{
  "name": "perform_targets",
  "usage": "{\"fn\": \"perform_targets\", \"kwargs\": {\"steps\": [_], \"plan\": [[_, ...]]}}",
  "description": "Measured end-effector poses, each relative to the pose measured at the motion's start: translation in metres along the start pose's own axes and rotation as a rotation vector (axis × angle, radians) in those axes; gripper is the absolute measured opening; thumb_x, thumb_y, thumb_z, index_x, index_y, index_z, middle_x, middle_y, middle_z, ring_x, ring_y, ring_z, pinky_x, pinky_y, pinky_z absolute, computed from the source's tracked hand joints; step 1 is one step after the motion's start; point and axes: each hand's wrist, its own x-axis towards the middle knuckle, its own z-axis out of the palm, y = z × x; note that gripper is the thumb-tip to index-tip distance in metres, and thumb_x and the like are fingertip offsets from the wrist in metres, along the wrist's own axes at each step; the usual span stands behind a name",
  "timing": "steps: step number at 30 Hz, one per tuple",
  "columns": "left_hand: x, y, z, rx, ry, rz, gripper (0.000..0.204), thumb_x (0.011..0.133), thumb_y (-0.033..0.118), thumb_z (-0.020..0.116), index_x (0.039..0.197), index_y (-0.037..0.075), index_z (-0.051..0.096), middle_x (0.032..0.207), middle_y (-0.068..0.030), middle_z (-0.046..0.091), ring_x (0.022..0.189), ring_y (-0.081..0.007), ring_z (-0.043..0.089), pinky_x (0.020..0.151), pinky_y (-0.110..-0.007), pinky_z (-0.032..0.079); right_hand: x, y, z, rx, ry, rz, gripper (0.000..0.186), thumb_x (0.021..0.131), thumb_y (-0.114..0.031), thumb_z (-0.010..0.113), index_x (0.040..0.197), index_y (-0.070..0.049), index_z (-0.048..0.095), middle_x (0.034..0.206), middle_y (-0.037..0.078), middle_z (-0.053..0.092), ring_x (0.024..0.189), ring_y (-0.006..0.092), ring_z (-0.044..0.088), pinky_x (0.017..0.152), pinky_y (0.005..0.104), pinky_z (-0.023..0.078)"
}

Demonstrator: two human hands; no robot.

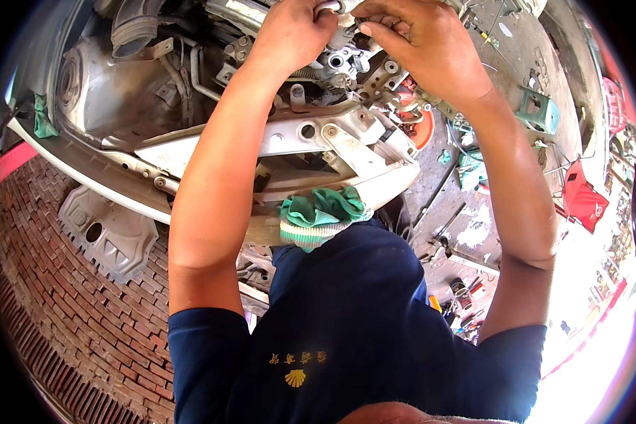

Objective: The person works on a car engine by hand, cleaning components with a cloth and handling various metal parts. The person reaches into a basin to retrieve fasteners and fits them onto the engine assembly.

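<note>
Both my arms reach over a car's open engine bay to its far side. At the top edge my left hand [297, 35] is closed with curled fingers by a pale grey curved tube [328, 6]; what it grips is partly cut off. Close beside it, my right hand [420, 46] has its thumb and fingers bent together in a pinch, and whatever lies between them is too small to make out. Just below the hands sits a silver metal fitting with a round hole [338, 61]. Nearer to me runs the pale front body rail [283, 138], with a green-and-white glove [321, 215] draped on it.
An orange-red basin [420, 127] with small metal parts stands beyond the car's corner. Right of it are a green stool [537, 111], a red bag [584, 196] and scattered tools on the floor. A grey metal shield [109, 233] lies on the brick paving at left.
</note>
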Motion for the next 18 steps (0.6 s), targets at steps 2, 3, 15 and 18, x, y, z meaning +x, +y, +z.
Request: {"fn": "perform_targets", "kwargs": {"steps": [2, 3, 15, 18], "plan": [[0.000, 0.002, 0.001, -0.020, -0.014, -0.018, 0.039, 0.094, 0.008, 0.063, 0.128, -0.009, 0.067, 0.088, -0.0216, 0.073, 0.075, -0.0230, 0.069, 0.071, -0.036, 0.055, 0.002, 0.005, 0.001, -0.030, -0.019, -0.012, 0.017, 0.087, -0.006, 0.073, 0.103, 0.001, 0.072, 0.093, 0.019, 0.072, 0.082, 0.0357, 0.073, 0.075, 0.0411, 0.059], [0.000, 0.002, 0.002, -0.024, -0.012, -0.031, 0.039, 0.095, 0.008, 0.063, 0.129, -0.010, 0.066, 0.087, -0.0202, 0.073, 0.073, -0.0215, 0.068, 0.070, -0.035, 0.054, 0.003, 0.007, 0.001, -0.055, -0.011, -0.074, 0.017, 0.087, -0.007, 0.073, 0.102, 0.002, 0.071, 0.092, 0.019, 0.071, 0.083, 0.0367, 0.072, 0.075, 0.0424, 0.059], [-0.010, -0.011, 0.003, 0.278, -0.011, 0.206, 0.027, 0.098, 0.002, 0.064, 0.124, -0.005, 0.068, 0.094, -0.0116, 0.074, 0.087, -0.0134, 0.069, 0.078, -0.030, 0.055, -0.042, 0.001, -0.034, 0.389, 0.118, 0.335, 0.024, 0.091, -0.009, 0.072, 0.113, 0.001, 0.073, 0.101, 0.011, 0.077, 0.090, 0.0273, 0.074, 0.080, 0.0425, 0.059], [-0.014, -0.004, 0.010, 0.388, -0.134, 0.049, 0.043, 0.098, 0.019, 0.060, 0.136, 0.000, 0.052, 0.091, -0.0300, 0.071, 0.093, -0.0514, 0.068, 0.086, -0.056, 0.053, -0.093, 0.032, -0.019, 0.496, 0.276, 0.374, 0.019, 0.100, -0.010, 0.074, 0.114, 0.003, 0.070, 0.097, 0.003, 0.074, 0.087, 0.0047, 0.063, 0.079, 0.0230, 0.053]]}}
